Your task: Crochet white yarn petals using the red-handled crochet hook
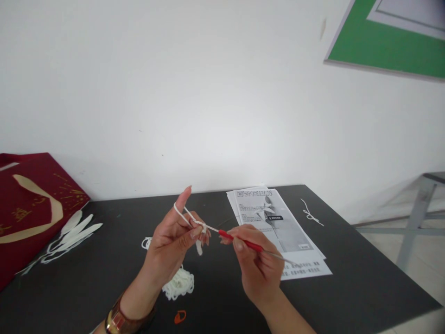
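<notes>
My left hand (175, 236) pinches a small strip of white crochet work (199, 246) between thumb and fingers. White yarn (178, 209) loops around its raised index finger and runs down to the work. My right hand (259, 260) is closed on the red grip of a crochet hook (248, 244), held like a pencil. The hook's tip points left and meets the crochet work at the left fingertips. Below the left hand, a loose heap of white yarn (181, 282) lies on the black table (215, 308). Nearer me is an orange stitch marker (180, 316).
Printed sheets (295, 232) lie behind my right hand. A short knotted piece of white yarn (309, 215) is to their right. Several white crocheted petals (78, 232) rest at the left beside a dark red bag (31, 208). A white wall (208, 93) stands behind the table.
</notes>
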Available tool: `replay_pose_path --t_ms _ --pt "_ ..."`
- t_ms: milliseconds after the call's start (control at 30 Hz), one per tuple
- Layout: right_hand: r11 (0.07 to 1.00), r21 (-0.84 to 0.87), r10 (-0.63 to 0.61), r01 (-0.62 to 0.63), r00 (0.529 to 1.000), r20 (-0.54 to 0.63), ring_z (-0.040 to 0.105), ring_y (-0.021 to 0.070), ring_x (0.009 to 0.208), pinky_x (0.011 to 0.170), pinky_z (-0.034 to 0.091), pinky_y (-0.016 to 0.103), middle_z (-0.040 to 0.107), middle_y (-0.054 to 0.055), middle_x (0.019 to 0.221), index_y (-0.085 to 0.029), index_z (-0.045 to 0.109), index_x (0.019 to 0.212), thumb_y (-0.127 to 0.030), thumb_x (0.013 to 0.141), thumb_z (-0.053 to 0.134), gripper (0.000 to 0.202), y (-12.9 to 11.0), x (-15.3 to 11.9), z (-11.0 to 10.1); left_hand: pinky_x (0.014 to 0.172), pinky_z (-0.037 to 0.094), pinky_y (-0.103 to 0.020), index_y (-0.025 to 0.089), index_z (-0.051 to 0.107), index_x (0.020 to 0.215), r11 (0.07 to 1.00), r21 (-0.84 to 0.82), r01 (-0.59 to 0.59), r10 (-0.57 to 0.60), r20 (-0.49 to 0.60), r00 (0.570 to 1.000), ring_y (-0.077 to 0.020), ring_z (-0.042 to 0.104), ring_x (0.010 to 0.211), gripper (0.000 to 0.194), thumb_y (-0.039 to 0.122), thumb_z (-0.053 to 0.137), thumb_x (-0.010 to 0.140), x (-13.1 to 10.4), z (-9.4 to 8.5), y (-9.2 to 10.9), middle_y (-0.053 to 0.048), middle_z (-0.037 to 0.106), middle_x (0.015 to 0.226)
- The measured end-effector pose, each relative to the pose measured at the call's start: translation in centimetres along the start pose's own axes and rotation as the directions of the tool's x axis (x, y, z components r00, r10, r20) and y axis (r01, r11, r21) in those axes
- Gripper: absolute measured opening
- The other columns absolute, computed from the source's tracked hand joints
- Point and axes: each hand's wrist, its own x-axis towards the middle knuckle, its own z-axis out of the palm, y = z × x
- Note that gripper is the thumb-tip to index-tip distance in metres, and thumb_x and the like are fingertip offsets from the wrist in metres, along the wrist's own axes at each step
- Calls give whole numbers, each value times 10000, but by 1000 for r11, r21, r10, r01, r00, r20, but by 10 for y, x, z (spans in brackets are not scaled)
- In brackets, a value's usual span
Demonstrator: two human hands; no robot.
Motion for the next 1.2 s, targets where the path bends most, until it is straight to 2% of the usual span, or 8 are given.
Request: replay_pose_path --t_ms 67,133,233,300,533,633,933,1200 --pt "999 42 19 -18 1000 -16 691 170 725 664 563 314 730 33 813 -246 722 949 -167 881 621 145 1 -1 1 622 489 -269 377 438 1398 999 -40 20 -19 7 1000 -143 594 676 650 91 611 841 0 1 0 12 630 749" --pt "972 181 163 -151 985 -52 695 147 687 655 577 289 732 17 795 -239 716 923 -210 888 627 100 3 0 3 637 488 -279 384 408 1415 994 -103 43 -40 30 999 -142 589 677 681 90 611 835 0 1 0 14 623 761" --pt "840 407 391 -358 920 1 692 127 643 629 597 260 745 21 769 -203 710 890 -278 860 673 88 7 4 9 660 480 -286 386 370 1434 976 -201 84 -73 62 995 -137 581 676 710 86 600 834 -1 0 -1 21 593 743" --pt "739 509 479 -440 876 62 677 115 618 604 604 245 748 28 750 -182 706 878 -299 833 704 125 8 7 11 662 471 -281 385 369 1435 961 -250 121 -99 101 990 -139 586 683 698 90 584 841 -2 -2 -1 21 580 723" --pt "518 631 581 -578 779 237 615 76 522 537 609 198 692 -21 630 -168 697 838 -245 760 780 138 11 9 10 597 470 -269 351 434 1409 912 -333 239 -158 253 955 -143 589 619 654 118 593 819 -5 -7 -3 8 586 695" --pt "534 635 546 -558 801 245 598 78 521 513 607 199 675 -22 633 -166 684 838 -277 796 746 134 10 9 8 554 465 -257 357 449 1398 904 -335 264 -167 292 942 -145 592 599 661 134 615 799 -7 -7 -3 4 590 702" --pt "727 563 349 -394 917 190 625 106 574 523 590 245 624 -23 736 -201 659 811 -265 850 680 78 -5 13 2 536 463 -240 370 504 1358 912 -303 276 -161 355 921 -114 482 542 613 153 608 794 -9 -4 1 23 486 649" --pt "824 486 238 -290 957 168 641 129 624 564 576 282 598 -12 758 -209 675 832 -242 873 648 59 -10 17 -7 561 466 -243 370 498 1361 905 -312 289 -159 383 910 -106 431 526 617 147 587 793 -9 -5 1 27 455 631"
